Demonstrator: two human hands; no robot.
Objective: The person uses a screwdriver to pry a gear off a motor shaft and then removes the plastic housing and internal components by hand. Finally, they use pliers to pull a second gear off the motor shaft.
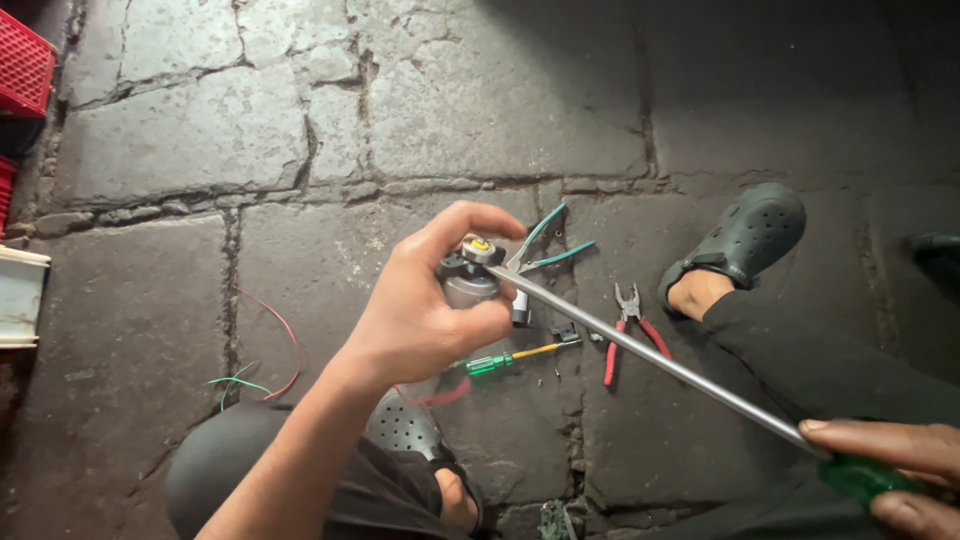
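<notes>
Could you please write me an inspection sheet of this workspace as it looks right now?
Surface: cracked stone floor.
Job's things: small motor in left hand; long screwdriver, tip at its top.
Clutter: red pliers, green-handled pliers, small screwdriver on floor.
Grippers: left hand grips motor; right hand grips green handle.
Cables: loose wires, red and green.
Surroundings: red crate, clogs.

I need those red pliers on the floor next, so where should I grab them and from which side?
Probably take the red pliers by the two red handles, which splay toward you while the metal jaws point away. Come down from above at the near end and close around both handles. The long screwdriver in your right hand crosses over them, so lift it aside first. Your left hand is full with the small motor.
</notes>
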